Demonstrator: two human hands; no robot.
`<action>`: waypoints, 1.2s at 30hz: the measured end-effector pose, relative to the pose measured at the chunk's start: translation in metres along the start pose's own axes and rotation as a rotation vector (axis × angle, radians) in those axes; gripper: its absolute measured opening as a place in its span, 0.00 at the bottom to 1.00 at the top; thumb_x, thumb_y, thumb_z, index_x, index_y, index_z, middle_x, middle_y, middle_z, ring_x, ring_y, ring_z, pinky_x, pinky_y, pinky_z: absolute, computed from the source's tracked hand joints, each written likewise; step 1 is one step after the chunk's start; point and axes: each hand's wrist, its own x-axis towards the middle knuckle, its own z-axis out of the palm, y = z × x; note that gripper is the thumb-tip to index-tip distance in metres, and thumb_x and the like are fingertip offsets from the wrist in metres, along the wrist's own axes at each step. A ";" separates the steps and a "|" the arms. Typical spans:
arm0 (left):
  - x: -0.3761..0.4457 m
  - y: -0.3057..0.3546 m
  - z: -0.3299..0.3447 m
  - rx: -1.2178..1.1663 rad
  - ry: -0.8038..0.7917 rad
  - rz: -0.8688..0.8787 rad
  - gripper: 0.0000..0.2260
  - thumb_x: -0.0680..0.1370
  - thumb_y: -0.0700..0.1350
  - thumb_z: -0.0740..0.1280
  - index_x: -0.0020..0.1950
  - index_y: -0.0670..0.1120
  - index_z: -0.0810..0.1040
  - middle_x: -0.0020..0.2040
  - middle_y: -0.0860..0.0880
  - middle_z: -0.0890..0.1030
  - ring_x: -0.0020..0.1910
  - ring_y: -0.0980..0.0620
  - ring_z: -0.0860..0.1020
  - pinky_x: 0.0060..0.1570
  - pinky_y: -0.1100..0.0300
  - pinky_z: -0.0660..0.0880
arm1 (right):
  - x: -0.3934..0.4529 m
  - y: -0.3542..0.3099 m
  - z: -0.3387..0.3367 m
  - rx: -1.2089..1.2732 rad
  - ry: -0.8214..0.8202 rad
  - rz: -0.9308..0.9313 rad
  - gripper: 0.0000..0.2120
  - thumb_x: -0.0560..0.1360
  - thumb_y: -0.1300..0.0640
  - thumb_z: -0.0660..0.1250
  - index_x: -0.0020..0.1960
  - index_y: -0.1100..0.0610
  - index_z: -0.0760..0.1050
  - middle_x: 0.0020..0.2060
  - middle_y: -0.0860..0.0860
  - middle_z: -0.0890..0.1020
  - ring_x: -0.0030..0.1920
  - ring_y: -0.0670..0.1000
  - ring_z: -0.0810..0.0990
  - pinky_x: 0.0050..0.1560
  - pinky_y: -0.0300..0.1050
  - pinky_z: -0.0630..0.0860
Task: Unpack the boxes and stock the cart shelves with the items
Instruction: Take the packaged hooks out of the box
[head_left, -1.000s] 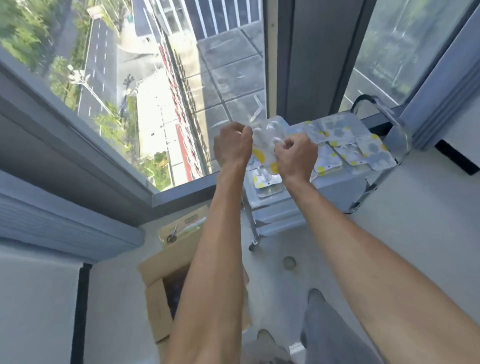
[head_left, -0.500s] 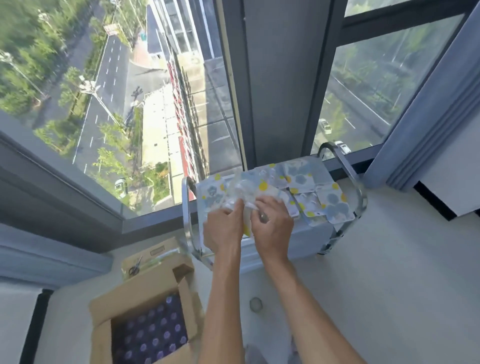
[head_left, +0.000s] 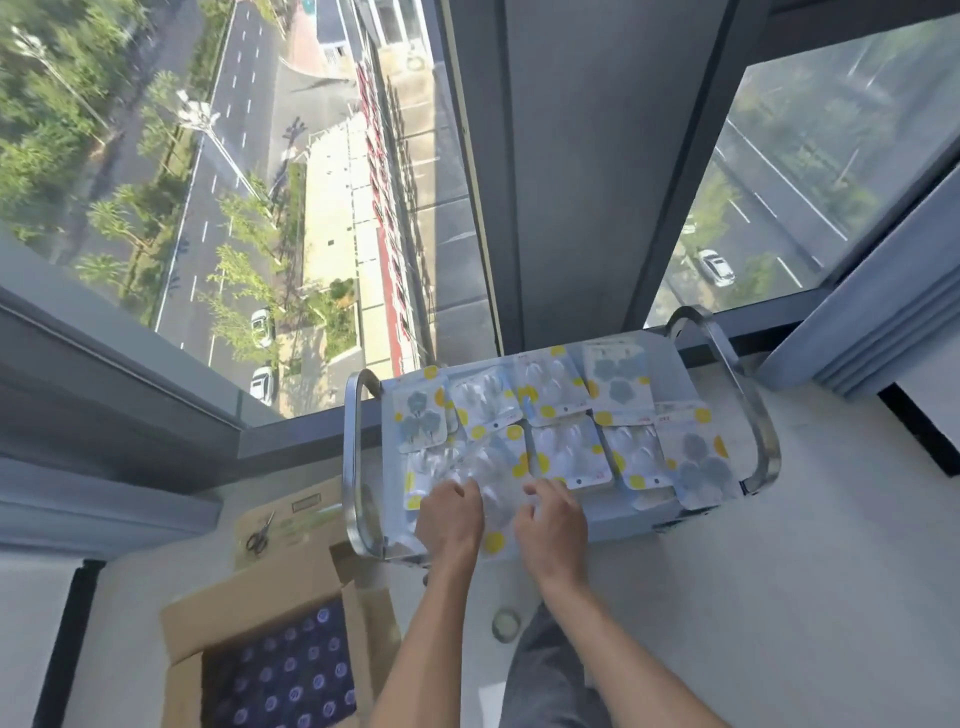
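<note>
A steel cart (head_left: 354, 457) stands against the window. Its top shelf is covered with several blister packs on white cards with yellow dots (head_left: 566, 452). At the shelf's front left lies a clear blister pack (head_left: 488, 467). My left hand (head_left: 449, 519) and my right hand (head_left: 551, 519) both grip its near edge with curled fingers, side by side. An open cardboard box (head_left: 260, 597) sits on the floor to the lower left, filled with dark packs printed with purple circles (head_left: 291, 670).
Scissors (head_left: 261, 532) lie on a flat cardboard piece (head_left: 311, 512) left of the cart. A tape roll (head_left: 506, 623) sits on the floor by my leg. Windows and a dark pillar close off the far side; a curtain hangs at the right.
Both hands came down from chest height with the clear pack and brought it onto the front left of the top shelf. The view dropped and the open box came into sight.
</note>
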 end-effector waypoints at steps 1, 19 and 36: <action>0.015 0.006 0.005 0.038 -0.036 0.009 0.18 0.78 0.52 0.61 0.31 0.44 0.73 0.32 0.48 0.77 0.35 0.45 0.76 0.36 0.55 0.72 | 0.015 0.004 -0.003 -0.039 -0.026 0.020 0.12 0.73 0.66 0.64 0.54 0.60 0.80 0.53 0.53 0.82 0.57 0.56 0.76 0.55 0.47 0.71; 0.209 0.122 0.098 0.414 -0.236 0.030 0.12 0.81 0.45 0.60 0.60 0.45 0.79 0.58 0.44 0.81 0.58 0.43 0.80 0.51 0.55 0.74 | 0.153 0.060 0.013 -0.235 -0.308 0.286 0.10 0.75 0.60 0.62 0.55 0.56 0.77 0.53 0.51 0.81 0.55 0.52 0.78 0.46 0.39 0.68; 0.167 0.065 0.085 0.323 -0.214 -0.011 0.10 0.79 0.48 0.60 0.54 0.45 0.77 0.53 0.44 0.82 0.52 0.42 0.80 0.45 0.55 0.70 | 0.153 0.046 0.041 -0.310 -0.420 0.431 0.16 0.78 0.59 0.58 0.65 0.56 0.71 0.62 0.56 0.74 0.60 0.57 0.75 0.54 0.46 0.72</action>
